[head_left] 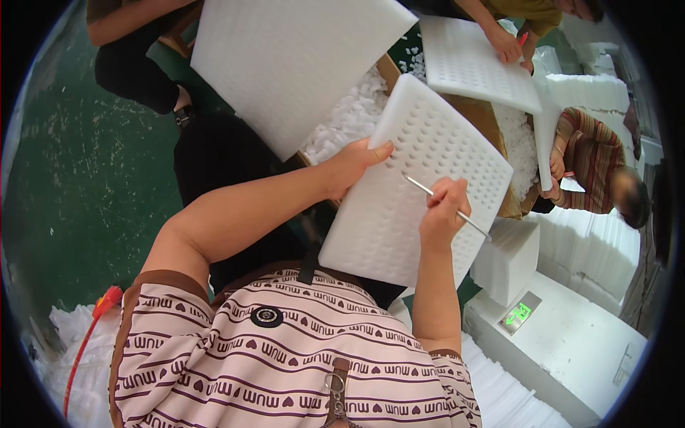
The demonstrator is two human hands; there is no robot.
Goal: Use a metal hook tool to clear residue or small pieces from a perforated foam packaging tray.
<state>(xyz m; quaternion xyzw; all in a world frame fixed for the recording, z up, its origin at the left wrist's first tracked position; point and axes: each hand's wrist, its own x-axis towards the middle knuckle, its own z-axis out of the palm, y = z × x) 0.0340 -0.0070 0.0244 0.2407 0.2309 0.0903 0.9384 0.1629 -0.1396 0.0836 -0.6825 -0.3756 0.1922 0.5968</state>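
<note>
My left hand (351, 167) grips the left edge of a thick white foam board (378, 228), its thumb lying on the face. Rows of small round holes or dents cover the upper part of that face; the lower left part looks smooth. The board is tilted in front of my body. Over its right half, my right hand (444, 212) is closed around a thin metal rod (418, 185). The rod's tip points up and left, close to the lower rows of dents. Whether the tip touches the foam I cannot tell.
Beyond the board, a cardboard box (389, 71) holds white foam bits (351, 114). Co-workers around it hold other foam boards (285, 64) (479, 63). A white cabinet (564, 342) with a green-lit sign and foam stacks (589, 246) stand at right. A red cord (85, 349) is at left.
</note>
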